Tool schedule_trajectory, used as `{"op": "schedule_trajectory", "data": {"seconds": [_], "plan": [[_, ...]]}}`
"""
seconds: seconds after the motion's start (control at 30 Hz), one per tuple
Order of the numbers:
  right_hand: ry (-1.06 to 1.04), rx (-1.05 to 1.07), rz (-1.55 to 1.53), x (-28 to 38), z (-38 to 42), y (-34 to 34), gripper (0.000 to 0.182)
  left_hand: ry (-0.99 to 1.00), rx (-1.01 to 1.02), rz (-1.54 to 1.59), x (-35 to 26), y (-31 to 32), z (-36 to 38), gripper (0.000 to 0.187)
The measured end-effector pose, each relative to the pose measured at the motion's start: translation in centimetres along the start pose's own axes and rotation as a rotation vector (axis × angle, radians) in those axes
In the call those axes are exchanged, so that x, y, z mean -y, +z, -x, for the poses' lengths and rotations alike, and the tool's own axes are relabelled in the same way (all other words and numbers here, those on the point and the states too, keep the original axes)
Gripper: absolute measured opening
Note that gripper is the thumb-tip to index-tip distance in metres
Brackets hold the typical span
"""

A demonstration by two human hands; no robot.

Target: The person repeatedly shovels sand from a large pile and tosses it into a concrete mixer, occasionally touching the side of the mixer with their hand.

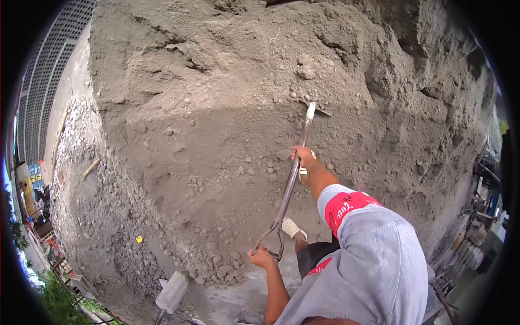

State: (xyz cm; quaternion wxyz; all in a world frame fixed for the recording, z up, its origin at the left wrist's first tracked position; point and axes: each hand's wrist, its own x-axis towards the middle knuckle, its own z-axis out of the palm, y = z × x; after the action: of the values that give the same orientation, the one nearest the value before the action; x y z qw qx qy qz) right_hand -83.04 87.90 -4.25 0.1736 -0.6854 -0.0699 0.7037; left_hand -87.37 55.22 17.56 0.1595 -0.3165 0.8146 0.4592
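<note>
A shovel (288, 189) with a worn metal shaft slants across the middle of the view. My left hand (264, 257) is closed around its looped D-handle (277, 241) at the lower end. Farther up, my right hand (304, 156) wraps around the shaft. The blade end (312, 110) rests against the grey sand and gravel (216, 162), and part of the blade seems hidden in it. Pale clogs (293, 228) on my feet show beside the shaft.
A steep sand bank (271, 49) rises ahead. At the lower left lies a second shovel's blade (174, 292), near a gravel heap (124, 211) with a small yellow object (139, 239). A perforated block wall (51, 81) stands left; stacked clutter (476, 233) is at right.
</note>
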Motion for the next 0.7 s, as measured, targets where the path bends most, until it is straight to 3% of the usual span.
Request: {"op": "schedule_trajectory", "data": {"seconds": [0.13,0.2,0.33,0.47,0.57,0.67,0.7], "plan": [[-0.061,0.071,0.015,-4.0,4.8,-2.9,0.008,0.009,0.016,-0.032,2.0,-7.0,-0.2,0.044],[0.095,-0.015,0.044,-5.0,9.2,-4.3,0.011,-0.001,0.040,-0.013,3.3,-11.2,0.4,0.043],[0.073,-0.082,0.033,-10.8,16.1,-7.6,0.011,-0.014,0.038,-0.060,5.9,-20.0,0.8,0.048],[0.009,-0.059,-0.032,-20.3,21.9,-11.5,0.009,-0.045,0.153,-0.124,11.2,-31.8,-5.7,0.051],[0.053,0.052,-0.168,-25.8,25.6,-13.2,0.010,0.190,0.077,-0.067,12.8,-37.5,-7.9,0.054],[0.114,0.062,-0.315,-31.7,28.4,-14.4,0.010,1.159,-0.292,-0.602,14.4,-43.9,-15.7,0.054],[0.110,0.054,-0.364,-33.3,29.3,-15.1,0.010,1.202,-0.263,-0.604,13.1,-45.0,-16.2,0.054]]}}
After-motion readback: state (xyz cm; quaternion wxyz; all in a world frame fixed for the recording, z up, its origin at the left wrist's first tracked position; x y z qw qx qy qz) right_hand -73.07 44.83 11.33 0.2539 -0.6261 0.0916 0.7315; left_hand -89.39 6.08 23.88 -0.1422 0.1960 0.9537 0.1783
